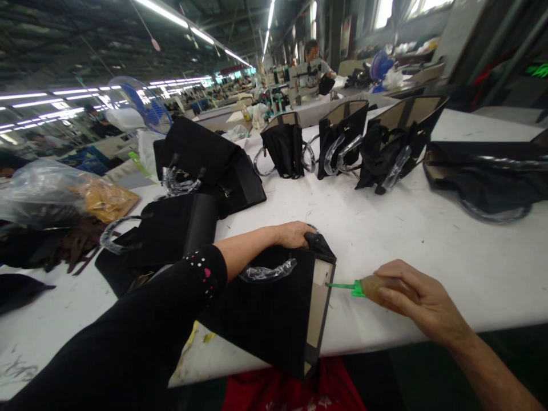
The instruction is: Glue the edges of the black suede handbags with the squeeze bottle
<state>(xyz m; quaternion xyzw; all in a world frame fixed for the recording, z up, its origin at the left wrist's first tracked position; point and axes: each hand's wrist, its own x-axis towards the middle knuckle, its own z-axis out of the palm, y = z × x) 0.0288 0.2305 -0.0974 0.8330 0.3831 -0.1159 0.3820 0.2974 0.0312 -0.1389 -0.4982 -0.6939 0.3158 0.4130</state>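
A black handbag (265,308) lies at the table's near edge, its beige-lined opening facing right. My left hand (293,234) is closed on black material at the bag's far upper corner; its fingertips are partly hidden. A handle (269,271) wrapped in clear plastic rests across the bag's side. To the right, my right hand (411,291) grips a brownish squeeze bottle (387,290) with a green cap and a long thin green nozzle. The nozzle's tip is at the edge of the bag's opening; whether it touches cannot be made out.
Several black bags (285,145) stand along the table's far side. More bags (209,165) are piled on the left, near a clear plastic sack (47,191) and brown strips (79,242). Another bag (492,171) lies at right. Behind are fans (381,68) and a person (314,65).
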